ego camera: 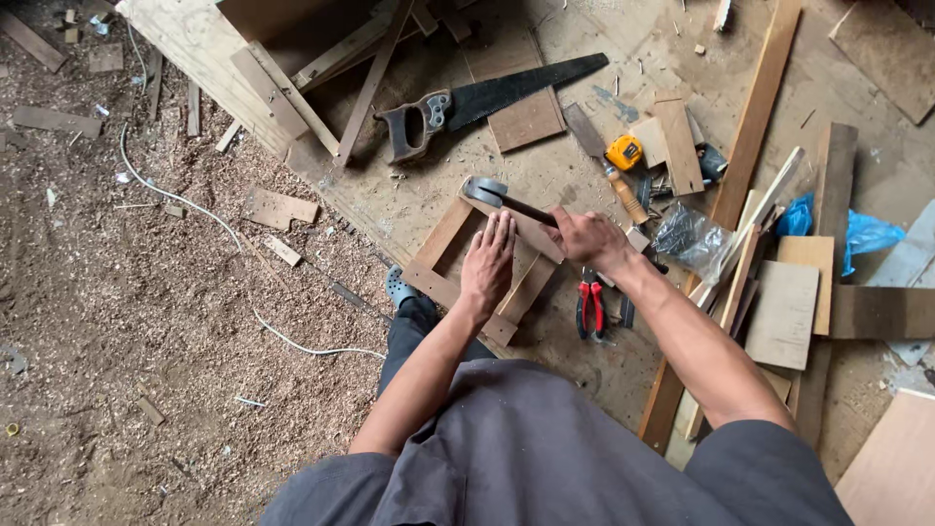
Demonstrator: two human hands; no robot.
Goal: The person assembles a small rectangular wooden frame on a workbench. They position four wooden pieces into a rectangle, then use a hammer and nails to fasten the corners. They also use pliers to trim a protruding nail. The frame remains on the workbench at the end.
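Head view caught the left hand (487, 261) pressed flat and open on the wooden frame (443, 284) to pin it to the floor, while the right hand (586, 239) was closed around the hammer (499, 196), head poised over the frame's far corner.

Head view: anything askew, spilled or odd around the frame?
Yes. The wooden frame lies skewed, more rhombus than square, under the left hand while the right hand holds the hammer. Sawdust and offcuts litter the floor, and a handsaw and red pliers lie loose nearby.
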